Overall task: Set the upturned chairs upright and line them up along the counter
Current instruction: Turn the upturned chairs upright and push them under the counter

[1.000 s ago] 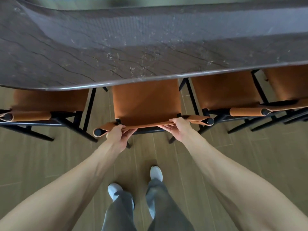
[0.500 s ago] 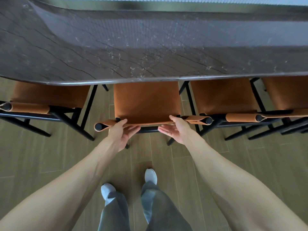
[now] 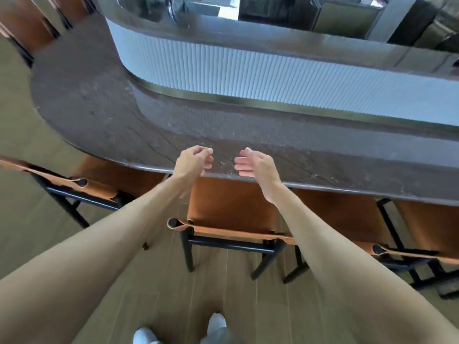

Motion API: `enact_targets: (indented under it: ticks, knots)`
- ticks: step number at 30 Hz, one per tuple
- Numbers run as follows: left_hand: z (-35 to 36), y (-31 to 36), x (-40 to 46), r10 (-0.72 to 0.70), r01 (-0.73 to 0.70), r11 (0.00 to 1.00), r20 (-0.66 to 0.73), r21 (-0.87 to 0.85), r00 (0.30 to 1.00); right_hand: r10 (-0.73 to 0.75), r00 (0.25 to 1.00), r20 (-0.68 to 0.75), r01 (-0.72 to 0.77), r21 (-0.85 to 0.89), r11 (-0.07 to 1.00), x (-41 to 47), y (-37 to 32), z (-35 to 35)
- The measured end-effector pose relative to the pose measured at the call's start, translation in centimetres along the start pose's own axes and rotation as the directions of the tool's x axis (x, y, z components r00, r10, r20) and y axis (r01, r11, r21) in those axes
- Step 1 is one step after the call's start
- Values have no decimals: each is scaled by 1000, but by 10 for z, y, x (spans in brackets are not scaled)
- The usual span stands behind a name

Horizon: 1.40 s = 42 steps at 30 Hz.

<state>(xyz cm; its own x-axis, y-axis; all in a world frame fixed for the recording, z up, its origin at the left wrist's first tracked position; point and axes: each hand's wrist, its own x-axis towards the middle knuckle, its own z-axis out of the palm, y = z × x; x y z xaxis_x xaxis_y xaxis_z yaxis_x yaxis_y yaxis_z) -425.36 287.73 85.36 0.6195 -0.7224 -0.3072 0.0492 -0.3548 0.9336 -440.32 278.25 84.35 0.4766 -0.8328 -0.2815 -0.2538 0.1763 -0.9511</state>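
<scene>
An orange leather chair with a black frame [image 3: 231, 207] stands upright straight ahead, its seat tucked under the dark stone counter [image 3: 124, 115]. Another upright chair [image 3: 99, 187] stands to its left, and one [image 3: 352, 219] to its right, also tucked under the counter. My left hand [image 3: 193, 161] and my right hand [image 3: 255, 165] hover in the air above the counter's edge, apart from the middle chair. Both hold nothing, with fingers loosely curled.
The counter curves away at the left around a white ribbed bar front [image 3: 248, 68]. More orange chairs [image 3: 22, 23] show blurred at the far top left. A further chair [image 3: 432, 232] sits at the right edge. Wooden floor and my shoes [image 3: 216, 321] lie below.
Both hands have let go of the middle chair's backrest and risen over the counter edge. My head has lifted, bringing the bar front into view.
</scene>
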Motion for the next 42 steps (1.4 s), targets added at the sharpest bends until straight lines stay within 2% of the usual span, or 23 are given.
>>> enact_targets:
  ticks: [4, 8, 14, 18, 27, 33, 39, 42]
  knots:
    - [-48, 12, -9, 143, -151, 984, -92, -92, 985, -200, 979, 48, 201, -15, 979, -5, -40, 39]
    - [-111, 8, -18, 232, -262, 958, -228, -113, 946, -289, 953, 92, 286, 43, 957, -14, -67, 90]
    - [-227, -13, -36, 246, -319, 935, -367, -155, 897, -361, 915, 179, 356, 62, 933, -42, -90, 184]
    - [-314, -32, -52, 243, -341, 922, -414, -183, 877, -385, 907, 172, 375, 87, 923, -61, -102, 260]
    - [-476, -64, -84, 179, -281, 938, -411, -203, 894, -341, 930, 137, 320, 156, 934, -99, -83, 415]
    - [-526, -79, -58, 172, -251, 952, -370, -177, 913, -321, 942, 93, 305, 156, 940, -78, -78, 461]
    - [-557, -67, -2, 229, -261, 962, -281, -83, 932, -332, 943, 10, 324, 188, 927, -13, -83, 501]
    - [-584, -67, 29, 230, -242, 970, -228, -28, 946, -251, 968, -1, 243, 255, 936, 19, -77, 537]
